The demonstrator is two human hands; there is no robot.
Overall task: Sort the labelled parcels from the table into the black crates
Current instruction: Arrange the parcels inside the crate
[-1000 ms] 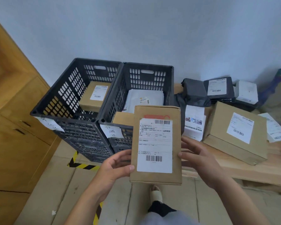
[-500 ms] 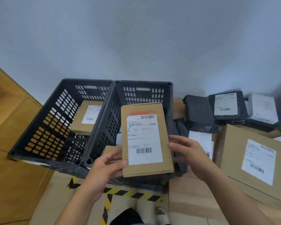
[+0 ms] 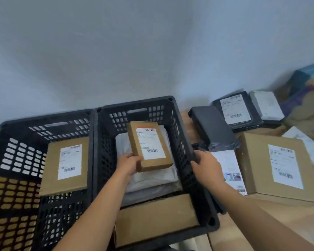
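Note:
My left hand (image 3: 128,163) grips the near-left corner of a small brown cardboard parcel (image 3: 149,145) with a white barcode label, holding it inside the right black crate (image 3: 172,113), just above a white plastic mailer (image 3: 152,180). A plain cardboard box (image 3: 156,218) lies at that crate's near end. My right hand (image 3: 208,164) rests at the crate's right rim with relaxed fingers and holds nothing. The left black crate (image 3: 16,142) contains one flat brown labelled parcel (image 3: 67,165).
On the wooden table (image 3: 234,232) to the right lie a large labelled cardboard box (image 3: 283,167), a dark grey mailer (image 3: 214,127), a black labelled parcel (image 3: 237,111), a white parcel (image 3: 266,105) and a printed white packet (image 3: 228,171). A plain wall stands behind.
The small parcel has gone from both hands in front of the crates down into the right crate. My right hand let go of it and moved to the crate's right rim.

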